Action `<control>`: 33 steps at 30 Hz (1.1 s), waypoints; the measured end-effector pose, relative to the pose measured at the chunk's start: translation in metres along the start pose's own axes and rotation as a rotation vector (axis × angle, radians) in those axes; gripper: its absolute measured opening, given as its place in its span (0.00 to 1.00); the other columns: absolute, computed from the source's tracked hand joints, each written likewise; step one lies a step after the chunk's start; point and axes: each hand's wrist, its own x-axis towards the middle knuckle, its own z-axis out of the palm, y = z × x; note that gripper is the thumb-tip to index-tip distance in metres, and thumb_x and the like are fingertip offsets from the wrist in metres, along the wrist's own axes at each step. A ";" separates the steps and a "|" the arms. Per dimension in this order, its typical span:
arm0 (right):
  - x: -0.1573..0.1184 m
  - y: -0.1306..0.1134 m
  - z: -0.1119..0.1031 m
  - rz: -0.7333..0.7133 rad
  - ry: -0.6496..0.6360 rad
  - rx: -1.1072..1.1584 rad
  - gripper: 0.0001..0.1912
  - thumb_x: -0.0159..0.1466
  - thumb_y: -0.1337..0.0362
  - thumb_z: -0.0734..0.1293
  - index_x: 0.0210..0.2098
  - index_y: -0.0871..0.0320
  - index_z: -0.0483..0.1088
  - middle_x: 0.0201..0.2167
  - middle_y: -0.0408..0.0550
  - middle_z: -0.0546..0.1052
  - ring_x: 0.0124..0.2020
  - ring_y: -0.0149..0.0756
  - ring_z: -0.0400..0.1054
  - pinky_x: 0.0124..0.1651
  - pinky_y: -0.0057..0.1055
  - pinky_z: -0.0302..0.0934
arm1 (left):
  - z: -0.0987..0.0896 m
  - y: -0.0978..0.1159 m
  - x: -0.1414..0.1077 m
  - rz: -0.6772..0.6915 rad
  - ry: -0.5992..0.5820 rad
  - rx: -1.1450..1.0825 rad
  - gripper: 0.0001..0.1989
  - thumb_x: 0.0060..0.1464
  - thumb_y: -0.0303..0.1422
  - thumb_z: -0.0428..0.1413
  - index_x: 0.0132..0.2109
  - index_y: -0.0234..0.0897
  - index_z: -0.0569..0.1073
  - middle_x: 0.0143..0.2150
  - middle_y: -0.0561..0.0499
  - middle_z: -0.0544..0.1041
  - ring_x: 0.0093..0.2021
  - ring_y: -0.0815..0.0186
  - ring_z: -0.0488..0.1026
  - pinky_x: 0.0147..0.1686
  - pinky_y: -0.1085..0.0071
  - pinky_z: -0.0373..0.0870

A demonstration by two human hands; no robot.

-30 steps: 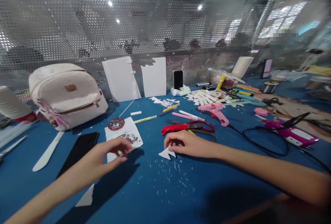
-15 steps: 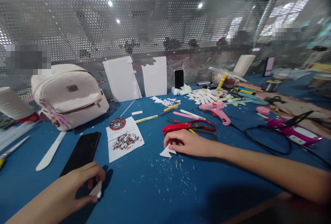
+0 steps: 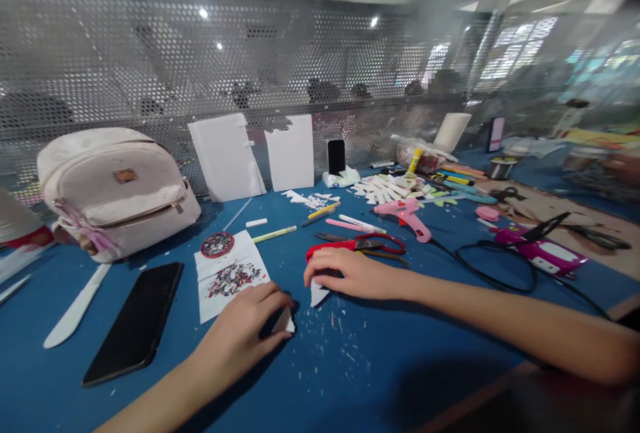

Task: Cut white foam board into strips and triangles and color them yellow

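Between the thumb and fingers of my left hand (image 3: 250, 319) is a small white piece (image 3: 285, 321), held just above the blue table (image 3: 345, 393). My right hand (image 3: 350, 271) rests to its right, fingers curled over white cut pieces (image 3: 319, 293) lying on the table; its fingertips are partly hidden. Right behind that hand lie red-handled scissors (image 3: 357, 244). A paper sheet with colourful rhinestones (image 3: 235, 279) lies behind my left hand, with a round dish of dark beads (image 3: 217, 244) at its top corner.
A black phone (image 3: 135, 323) and a white plastic knife (image 3: 77, 306) lie at left, before a pale backpack (image 3: 120, 193). A pink glue gun (image 3: 407, 215) and its black cable lie at right, near a pile of white strips (image 3: 383, 187). White boards (image 3: 227, 156) lean on the perforated screen.
My left hand has moved right and away from me with the white piece, off the phone and closer to my right hand. My right hand stays over the white pieces. The view has shifted slightly.
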 end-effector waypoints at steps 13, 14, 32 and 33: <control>0.072 0.070 -0.008 0.114 0.163 0.060 0.10 0.69 0.71 0.60 0.47 0.60 0.71 0.32 0.44 0.72 0.33 0.34 0.65 0.38 0.29 0.58 | 0.016 -0.019 -0.010 0.019 0.137 -0.036 0.19 0.62 0.35 0.62 0.58 0.49 0.68 0.53 0.48 0.71 0.51 0.53 0.69 0.51 0.54 0.66; 0.074 0.071 -0.006 0.119 0.160 0.078 0.10 0.69 0.70 0.60 0.47 0.60 0.71 0.32 0.44 0.72 0.33 0.33 0.65 0.37 0.29 0.58 | 0.016 -0.020 -0.010 0.018 0.142 -0.036 0.19 0.63 0.35 0.62 0.58 0.49 0.68 0.53 0.49 0.71 0.51 0.53 0.69 0.52 0.54 0.66; 0.054 0.034 -0.003 -0.173 -0.191 -0.200 0.16 0.63 0.65 0.73 0.49 0.61 0.70 0.47 0.52 0.74 0.49 0.42 0.66 0.51 0.35 0.60 | -0.007 -0.027 -0.010 -0.070 0.096 0.132 0.12 0.60 0.38 0.62 0.50 0.46 0.72 0.52 0.47 0.73 0.52 0.49 0.69 0.54 0.50 0.64; 0.054 0.034 -0.004 -0.174 -0.200 -0.201 0.15 0.63 0.66 0.73 0.49 0.61 0.70 0.47 0.51 0.74 0.48 0.41 0.66 0.50 0.35 0.60 | -0.010 -0.027 -0.011 -0.067 0.086 0.147 0.12 0.60 0.38 0.61 0.50 0.45 0.72 0.52 0.47 0.73 0.52 0.50 0.69 0.54 0.50 0.64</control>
